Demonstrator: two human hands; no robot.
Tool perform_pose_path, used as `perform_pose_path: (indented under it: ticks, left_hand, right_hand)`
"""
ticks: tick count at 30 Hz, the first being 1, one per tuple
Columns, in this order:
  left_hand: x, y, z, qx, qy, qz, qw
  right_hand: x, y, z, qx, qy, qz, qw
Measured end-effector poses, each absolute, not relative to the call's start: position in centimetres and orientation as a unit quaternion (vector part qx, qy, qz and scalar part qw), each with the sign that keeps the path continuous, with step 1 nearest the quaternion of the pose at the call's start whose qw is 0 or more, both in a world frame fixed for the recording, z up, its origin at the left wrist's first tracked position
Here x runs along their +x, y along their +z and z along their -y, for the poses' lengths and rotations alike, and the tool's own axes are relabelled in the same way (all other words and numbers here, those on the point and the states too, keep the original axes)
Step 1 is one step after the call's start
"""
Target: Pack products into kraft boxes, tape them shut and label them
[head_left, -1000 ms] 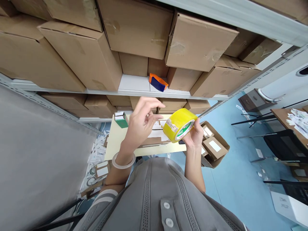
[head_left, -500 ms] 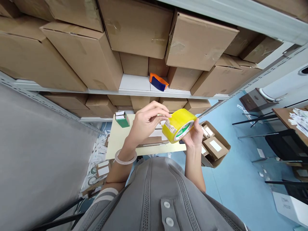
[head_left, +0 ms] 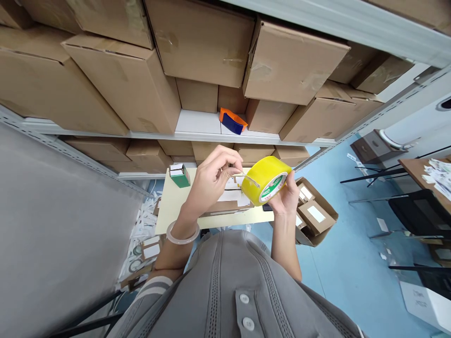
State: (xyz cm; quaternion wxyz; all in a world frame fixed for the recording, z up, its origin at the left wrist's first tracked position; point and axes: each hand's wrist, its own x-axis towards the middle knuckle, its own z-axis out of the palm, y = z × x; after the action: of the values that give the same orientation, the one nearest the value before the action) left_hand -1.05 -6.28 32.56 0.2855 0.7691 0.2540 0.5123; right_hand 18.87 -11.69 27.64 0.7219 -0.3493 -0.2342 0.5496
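My right hand (head_left: 284, 199) is wrapped around the side of a roll of yellow packing tape (head_left: 264, 174), its green and white printed core turned toward me. Thumb and finger of my left hand (head_left: 219, 174) pinch a loose tape end, which stretches as a thin strip to the near face of the roll. Some pale print shows along that strip. Below the hands, a flat cardboard box (head_left: 223, 206) with white labels lies on the pale yellow table (head_left: 172, 206). A dark flat object, partly hidden, sits by my right wrist.
A green box (head_left: 180, 176) stands at the table's left. An orange and blue tape dispenser (head_left: 232, 121) rests on the shelf (head_left: 197, 122) among cardboard boxes. On the floor at right is an open carton (head_left: 326, 223) holding small labelled boxes; a black chair (head_left: 419, 211) stands beyond.
My left hand has drawn back slightly to the left, lifting the printed tape end off the roll. The roll has shifted a little right and turned in my right hand.
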Motion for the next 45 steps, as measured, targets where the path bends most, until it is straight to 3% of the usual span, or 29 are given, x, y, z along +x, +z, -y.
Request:
perform_pose_path:
  ticks: [16,30,38,45]
  left_hand:
    - [-0.1,30.4,6.3,0.737,0.495,-0.226,0.401]
    - [0.9,30.9,6.5,0.81,0.49,-0.23,0.224]
    - [1.7,30.5,6.4,0.798,0.512,-0.28,0.149]
    - [1.9,30.3,6.4,0.78,0.525,-0.267,0.209]
  right_hand:
    - [18.8,27.0,11.2,-0.358,0.574,0.228,0.7]
    - [18.7,26.8,11.3,-0.354,0.634,0.204,0.656]
    - [19.4,23.9,11.1,-0.367,0.648,0.231,0.627]
    - [20.7,23.7,10.7,-0.432,0.562,0.411,0.574]
